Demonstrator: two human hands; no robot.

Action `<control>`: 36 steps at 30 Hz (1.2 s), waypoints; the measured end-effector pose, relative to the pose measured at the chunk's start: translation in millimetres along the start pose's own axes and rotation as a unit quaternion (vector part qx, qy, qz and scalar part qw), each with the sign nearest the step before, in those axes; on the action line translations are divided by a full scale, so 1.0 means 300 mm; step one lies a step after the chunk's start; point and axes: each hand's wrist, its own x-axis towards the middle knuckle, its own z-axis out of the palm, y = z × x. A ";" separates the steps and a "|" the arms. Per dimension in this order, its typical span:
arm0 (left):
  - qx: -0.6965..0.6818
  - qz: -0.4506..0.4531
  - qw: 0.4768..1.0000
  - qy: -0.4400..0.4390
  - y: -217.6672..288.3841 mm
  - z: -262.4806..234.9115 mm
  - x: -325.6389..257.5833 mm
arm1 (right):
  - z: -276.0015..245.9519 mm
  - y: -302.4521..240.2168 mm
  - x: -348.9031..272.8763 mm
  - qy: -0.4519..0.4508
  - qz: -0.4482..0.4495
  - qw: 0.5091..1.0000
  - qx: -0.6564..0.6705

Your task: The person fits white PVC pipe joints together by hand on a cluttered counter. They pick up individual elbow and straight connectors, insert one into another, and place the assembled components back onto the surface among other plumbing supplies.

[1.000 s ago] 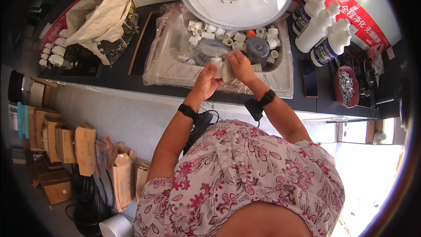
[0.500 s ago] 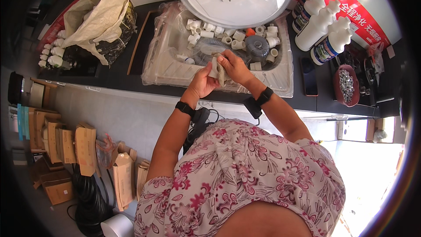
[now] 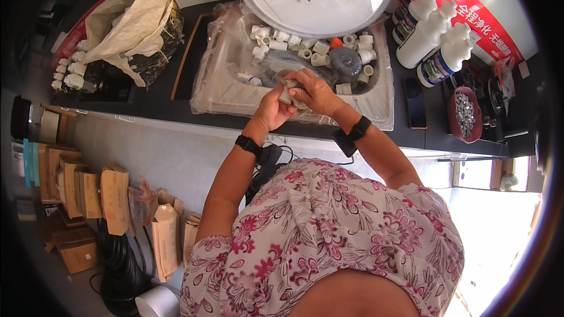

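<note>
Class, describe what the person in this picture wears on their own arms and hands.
Both hands are bare, without gloves. The left hand has a slim black band at its wrist; the right hand has a wider black band at its wrist. Short floral sleeves, white with dark pink flowers, leave the forearms uncovered.

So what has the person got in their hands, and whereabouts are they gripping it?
A small greyish fitting, pinched between both hands over the plastic-lined tray: the left hand grips its lower end, the right hand wraps its top. Its exact kind cannot be told.
</note>
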 end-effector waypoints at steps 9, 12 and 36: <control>0.095 0.011 0.994 0.057 -0.014 0.032 0.006 | 0.045 0.034 -0.004 0.097 0.072 0.992 -0.040; 0.129 0.040 0.988 0.073 -0.021 0.059 0.001 | 0.035 0.049 -0.011 0.119 0.102 0.986 -0.048; 0.029 -0.011 0.999 0.031 0.008 0.035 -0.002 | 0.057 0.069 -0.007 0.105 0.182 0.977 0.034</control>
